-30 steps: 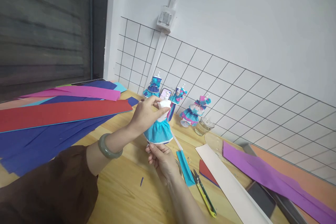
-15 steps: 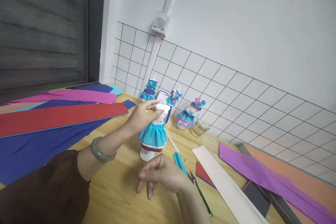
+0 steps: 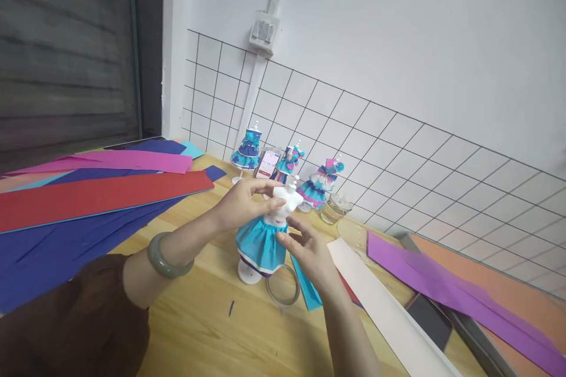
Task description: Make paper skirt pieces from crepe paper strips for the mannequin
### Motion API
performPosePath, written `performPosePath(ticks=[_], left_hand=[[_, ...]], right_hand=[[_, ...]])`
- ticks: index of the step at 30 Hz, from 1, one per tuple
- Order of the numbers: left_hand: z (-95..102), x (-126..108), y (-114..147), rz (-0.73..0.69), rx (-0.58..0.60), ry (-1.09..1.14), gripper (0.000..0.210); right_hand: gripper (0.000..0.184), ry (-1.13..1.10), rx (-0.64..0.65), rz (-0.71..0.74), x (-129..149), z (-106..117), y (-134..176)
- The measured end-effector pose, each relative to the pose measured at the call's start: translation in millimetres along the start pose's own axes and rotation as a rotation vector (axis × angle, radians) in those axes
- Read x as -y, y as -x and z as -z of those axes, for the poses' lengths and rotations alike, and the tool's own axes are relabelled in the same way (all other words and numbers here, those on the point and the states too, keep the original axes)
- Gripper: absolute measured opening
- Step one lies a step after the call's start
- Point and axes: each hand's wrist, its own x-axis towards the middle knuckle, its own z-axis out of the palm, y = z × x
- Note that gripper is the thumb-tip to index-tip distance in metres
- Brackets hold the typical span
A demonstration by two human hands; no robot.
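Note:
A small white dress-form mannequin (image 3: 286, 203) wears a gathered turquoise paper skirt (image 3: 262, 242) with a white and dark band at its hem. It leans a little to the right over its round white base (image 3: 247, 271). My left hand (image 3: 247, 203), with a green bangle at the wrist, grips the mannequin's shoulder and upper side between thumb and fingers. At the waist on the right, my right hand (image 3: 309, 247) has its thumb on the skirt's upper edge and its fingers curled behind. A ring-shaped roll of tape (image 3: 283, 301) is beside the base.
Three dressed mannequins stand behind: one left (image 3: 246, 150), one middle (image 3: 289, 162), one right (image 3: 322, 182). Near them are a phone (image 3: 267, 164) and a glass cup (image 3: 336, 210). Paper strips lie left, including red (image 3: 101, 197), and right, including white (image 3: 380, 306) and purple (image 3: 460, 300).
My right hand has risen from the tabletop to the mannequin's waist and closed there. The mannequin has shifted slightly and turned under my left hand. The tape roll now shows; the scissors are hidden.

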Motion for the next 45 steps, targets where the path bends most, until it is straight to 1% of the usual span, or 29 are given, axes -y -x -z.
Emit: performPosePath(ticks=[2, 4, 7, 9, 11, 14, 17, 22, 25, 29, 32, 37, 39, 42, 45], left_hand=[[-3.6, -1, 1, 0.005, 0.034, 0.021, 0.036], [-6.0, -1, 2, 0.029, 0.051, 0.054, 0.038], [-5.8, 2, 2, 0.085, 0.087, 0.13, 0.051], [-3.2, 5, 1, 0.113, 0.137, 0.191, 0.06], [-0.1, 8, 0, 0.138, 0.19, 0.202, 0.063], [3.3, 14, -1, 0.179, 0.262, 0.136, 0.057], [5.1, 19, -1, 0.168, 0.328, 0.08, 0.045], [7.8, 20, -1, 0.151, 0.335, 0.039, 0.032], [8.7, 23, -1, 0.101, 0.348, 0.025, 0.03], [8.7, 27, -3, 0.065, 0.363, 0.102, 0.028], [9.8, 27, -3, 0.071, 0.378, 0.137, 0.027], [12.5, 31, -3, 0.122, 0.457, 0.19, 0.031], [12.1, 35, -4, 0.157, 0.447, 0.233, 0.033], [9.8, 43, -7, 0.206, 0.357, 0.26, 0.037], [7.9, 49, -9, 0.234, 0.277, 0.19, 0.038]], right_hand=[[0.04, -0.011, 0.066, 0.024, -2, -5, 0], [0.035, -0.027, 0.103, 0.049, -2, -8, 0], [0.032, -0.073, 0.107, 0.066, 2, -8, 0], [0.032, -0.112, 0.102, 0.059, 3, -5, 0], [0.033, -0.148, 0.09, 0.031, 3, 0, -1], [0.035, -0.177, 0.06, 0.0, 1, 7, -2], [0.033, -0.182, 0.052, -0.001, 0, 11, -2], [0.031, -0.21, 0.111, -0.01, 5, 9, 1], [0.032, -0.247, 0.135, -0.031, 7, 7, 3], [0.032, -0.298, 0.186, -0.06, 8, 5, 6], [0.031, -0.313, 0.198, -0.054, 9, 2, 7], [0.033, -0.261, 0.195, -0.041, 11, 2, 7], [0.034, -0.217, 0.161, -0.022, 9, 4, 5], [0.034, -0.118, 0.07, 0.039, -1, 6, -2], [0.036, -0.044, -0.018, 0.099, -14, 6, -9]])
